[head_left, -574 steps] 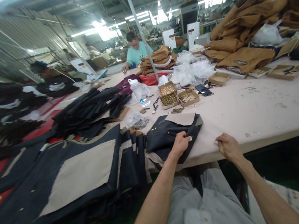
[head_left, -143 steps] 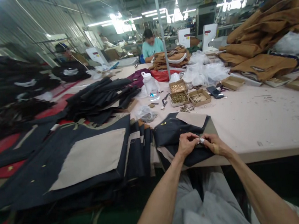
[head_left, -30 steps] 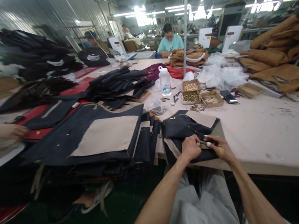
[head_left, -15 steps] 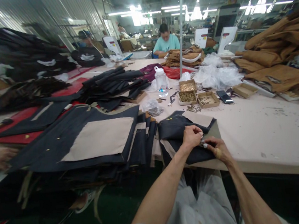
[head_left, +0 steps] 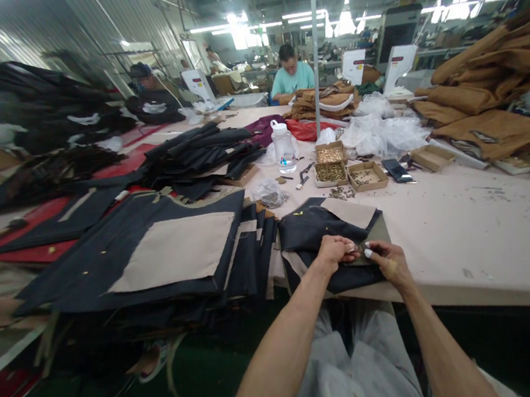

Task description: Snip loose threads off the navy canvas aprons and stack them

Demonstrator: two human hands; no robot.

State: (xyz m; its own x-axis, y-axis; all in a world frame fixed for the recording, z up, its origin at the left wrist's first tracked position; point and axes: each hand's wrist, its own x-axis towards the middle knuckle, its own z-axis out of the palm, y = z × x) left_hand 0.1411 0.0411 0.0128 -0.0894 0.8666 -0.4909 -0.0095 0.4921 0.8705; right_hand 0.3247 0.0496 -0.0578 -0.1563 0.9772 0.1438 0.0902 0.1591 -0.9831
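Note:
A dark navy garment piece [head_left: 318, 227] with a tan lining patch lies at the table's near edge. My left hand [head_left: 334, 251] is closed in a pinch on its fabric. My right hand [head_left: 388, 260] is right beside it, its taped fingertips pinched on the same spot. Whatever small item sits between the fingers is too small to name. A tall stack of navy pieces with a tan panel [head_left: 157, 254] lies just to the left.
Cardboard boxes of small brass fittings [head_left: 331, 169] stand beyond the garment, with a water bottle [head_left: 284, 147], a phone [head_left: 395, 171] and plastic bags [head_left: 381, 132]. Brown garments [head_left: 486, 99] pile up at the right. Two people sit at the far end. The pale table [head_left: 476, 227] stretches right.
Both hands stay pinched on the navy piece, shifting slightly nearer the table edge. The hand of a person at the far left has slipped out of clear view.

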